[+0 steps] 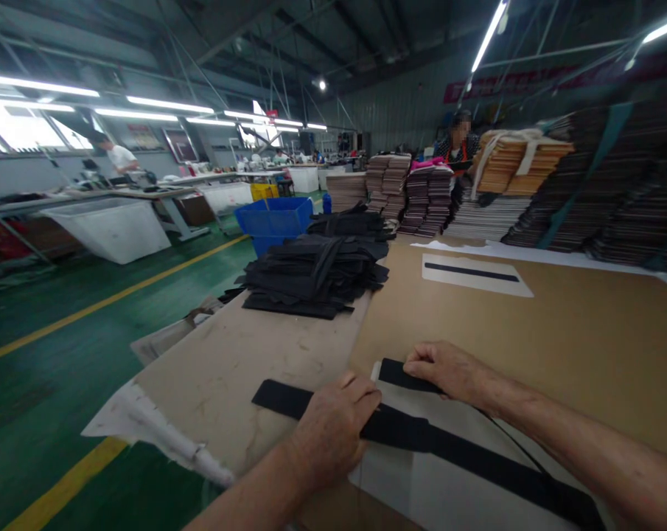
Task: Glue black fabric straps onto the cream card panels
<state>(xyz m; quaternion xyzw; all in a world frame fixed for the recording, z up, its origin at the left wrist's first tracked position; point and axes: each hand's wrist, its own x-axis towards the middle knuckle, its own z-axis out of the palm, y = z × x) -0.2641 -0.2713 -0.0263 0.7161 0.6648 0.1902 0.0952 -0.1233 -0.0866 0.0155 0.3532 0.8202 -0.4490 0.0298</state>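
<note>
A long black fabric strip [466, 453] runs from the pale tabletop across a whitish sheet [388, 479] toward the lower right. My left hand [336, 420] is closed over this strip, gripping it near its left end. Farther back, a second black strip [396, 374] lies with its left end at the sheet's corner. The fingers of my right hand [435, 365] are pinched on that strip, and the rest of it passes beneath my forearm. Behind my hands sits a pile of black fabric pieces [316, 269].
A white card [471, 274] with a dark bar lies on the brown board [587, 332]. Tall fabric stacks [493, 217] line the table's back. A blue crate [275, 219] stands beyond the black pile. One person [459, 144] is behind the stacks, another [120, 157] far left.
</note>
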